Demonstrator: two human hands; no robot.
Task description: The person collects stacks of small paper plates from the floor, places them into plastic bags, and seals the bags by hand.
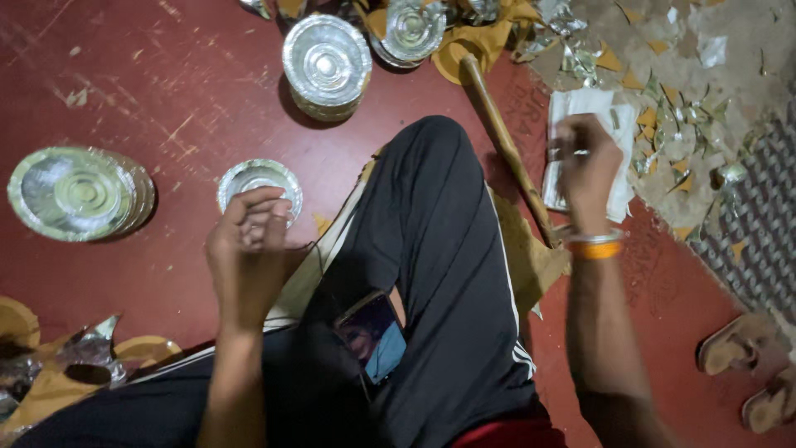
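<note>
Silver foil plates [327,62], white packet [618,137] under right hand [584,170]

Person seated on a red floor [149,75], black-trousered knee [431,216] at frame centre, phone [373,336] resting on the thigh. Left hand [249,249] curled, just below a small silver foil plate [259,184]. Right hand [584,170] over a white sheet stack [618,124], upper right; orange bangle [594,247] on wrist. Foil plate stacks at left [79,192] and top centre [326,65]. Wooden stick [506,141] beside the knee. Sandals [746,365] lower right.
</note>
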